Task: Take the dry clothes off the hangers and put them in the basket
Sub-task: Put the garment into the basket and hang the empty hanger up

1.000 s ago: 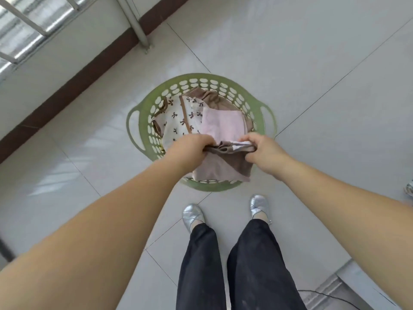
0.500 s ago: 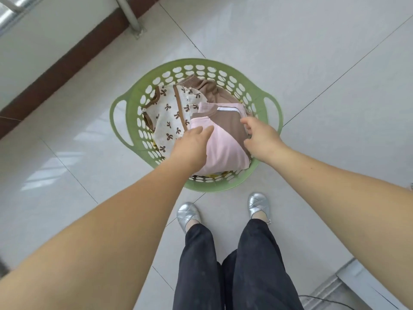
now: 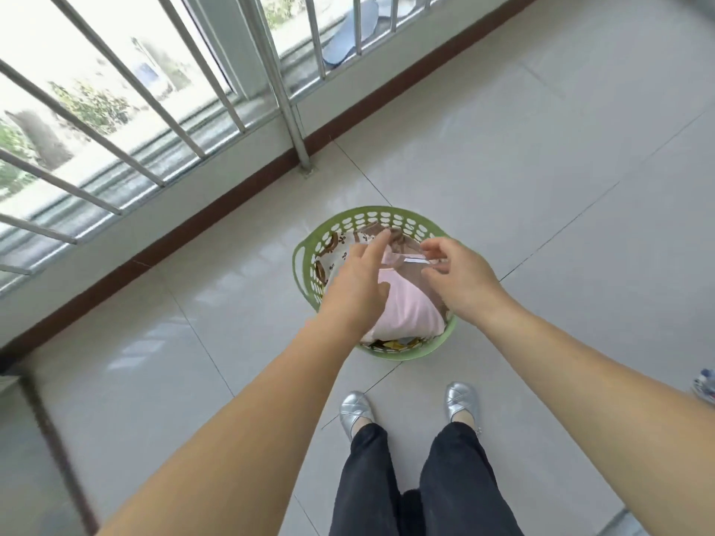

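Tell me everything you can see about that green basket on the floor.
The green basket is round, plastic-looking, its wall pierced with rows of oval holes, with a loop handle on its rim. It stands upright on the pale tiled floor ahead of the silver shoes. Folded clothes fill it, a pink garment on top. Both hands hover over it, open.

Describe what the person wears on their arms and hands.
Nothing: both forearms are bare up to the frame edge, with no sleeves, watch, rings or gloves visible on the left hand or right hand. Lower down: dark trousers and silver shoes.
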